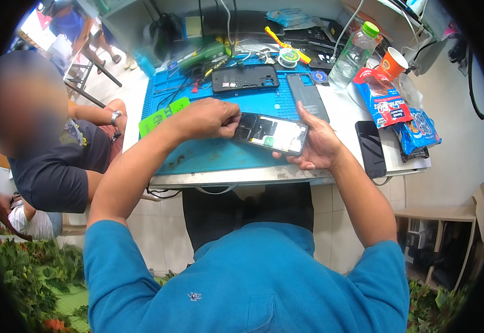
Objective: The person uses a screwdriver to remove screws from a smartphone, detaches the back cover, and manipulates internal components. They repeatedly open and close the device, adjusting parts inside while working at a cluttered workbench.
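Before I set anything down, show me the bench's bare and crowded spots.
Bare: the blue mat's front strip, between the opened phone and the near bench edge; a white patch between the grey panel and the dark phone. Crowded: the back, around the spool, and the right, with bottle, cup and snack packs.

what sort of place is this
Probably a phone repair shop: an opened smartphone with its insides exposed, a blue work mat, and a small spool, perhaps of solder.
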The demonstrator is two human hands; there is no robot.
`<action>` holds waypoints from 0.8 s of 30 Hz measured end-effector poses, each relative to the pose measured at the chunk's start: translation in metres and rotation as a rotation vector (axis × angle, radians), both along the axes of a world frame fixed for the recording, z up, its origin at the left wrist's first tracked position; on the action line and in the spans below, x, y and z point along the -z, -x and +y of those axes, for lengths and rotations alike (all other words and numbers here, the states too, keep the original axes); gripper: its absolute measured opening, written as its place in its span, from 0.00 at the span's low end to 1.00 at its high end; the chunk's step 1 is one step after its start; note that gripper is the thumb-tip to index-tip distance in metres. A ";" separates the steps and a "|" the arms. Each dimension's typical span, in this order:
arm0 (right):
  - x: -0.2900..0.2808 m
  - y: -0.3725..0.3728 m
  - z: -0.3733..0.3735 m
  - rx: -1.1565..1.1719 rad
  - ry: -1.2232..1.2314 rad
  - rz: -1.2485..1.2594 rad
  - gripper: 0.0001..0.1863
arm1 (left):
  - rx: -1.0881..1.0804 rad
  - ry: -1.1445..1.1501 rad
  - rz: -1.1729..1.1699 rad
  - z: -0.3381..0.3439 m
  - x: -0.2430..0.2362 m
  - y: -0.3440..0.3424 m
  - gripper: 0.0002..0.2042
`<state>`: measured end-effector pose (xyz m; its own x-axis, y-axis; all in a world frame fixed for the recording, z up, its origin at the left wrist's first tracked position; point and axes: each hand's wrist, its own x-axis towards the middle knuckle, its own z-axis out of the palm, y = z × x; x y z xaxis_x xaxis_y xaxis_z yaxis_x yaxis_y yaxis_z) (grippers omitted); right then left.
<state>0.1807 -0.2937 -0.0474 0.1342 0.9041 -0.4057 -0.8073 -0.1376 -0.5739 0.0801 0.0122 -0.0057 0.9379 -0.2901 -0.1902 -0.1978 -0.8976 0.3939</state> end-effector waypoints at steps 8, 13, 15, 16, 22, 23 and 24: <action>0.001 0.000 -0.001 0.014 0.038 -0.027 0.49 | 0.090 -0.121 -0.061 -0.003 0.003 -0.002 0.08; 0.004 0.004 -0.003 -0.010 -0.016 0.092 0.47 | 0.074 -0.096 -0.151 0.000 0.013 0.005 0.08; 0.000 0.010 -0.002 -0.012 -0.008 0.096 0.46 | 0.066 -0.096 -0.162 0.003 0.014 0.007 0.09; -0.001 0.009 -0.001 -0.020 -0.028 0.097 0.47 | 0.067 -0.108 -0.162 0.003 0.015 0.007 0.09; -0.006 -0.002 0.010 -0.036 0.042 -0.007 0.47 | 0.031 -0.176 -0.119 0.002 0.010 0.010 0.09; -0.005 -0.003 0.011 -0.034 0.064 -0.011 0.47 | 0.029 -0.173 -0.127 0.003 0.009 0.009 0.09; -0.004 -0.005 0.012 -0.034 0.063 -0.039 0.48 | 0.028 -0.169 -0.134 0.004 0.008 0.008 0.09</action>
<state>0.1855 -0.2813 -0.0431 0.1210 0.8811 -0.4571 -0.7785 -0.2015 -0.5944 0.0717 0.0163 -0.0138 0.9502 -0.2907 -0.1123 -0.2639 -0.9422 0.2065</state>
